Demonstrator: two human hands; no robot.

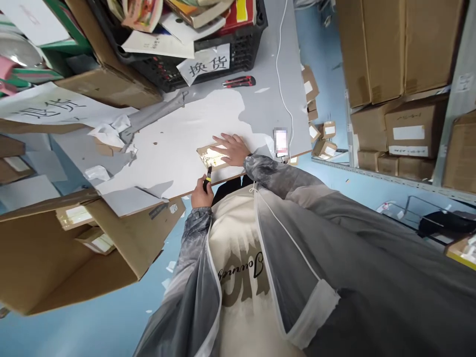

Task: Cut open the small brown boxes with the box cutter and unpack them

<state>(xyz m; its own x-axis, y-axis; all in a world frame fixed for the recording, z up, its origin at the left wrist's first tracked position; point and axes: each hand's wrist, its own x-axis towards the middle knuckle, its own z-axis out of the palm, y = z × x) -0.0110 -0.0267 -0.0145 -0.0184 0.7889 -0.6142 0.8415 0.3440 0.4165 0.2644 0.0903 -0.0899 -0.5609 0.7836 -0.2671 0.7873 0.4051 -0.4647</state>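
A small flat cardboard box with a shiny, glaring top lies near the table's front edge. My right hand rests on it with its fingers stretched out and spread. My left hand is wrapped round a black-and-yellow utility knife. The knife's front end points at the box's near left edge; glare hides whether the blade touches it. Farther back on the table lies a red-and-black box cutter.
A black crate of books stands at the back. A phone and a white cable lie on the right. Below the table's left side, a large open carton holds small boxes. Shelves of cartons stand at the right.
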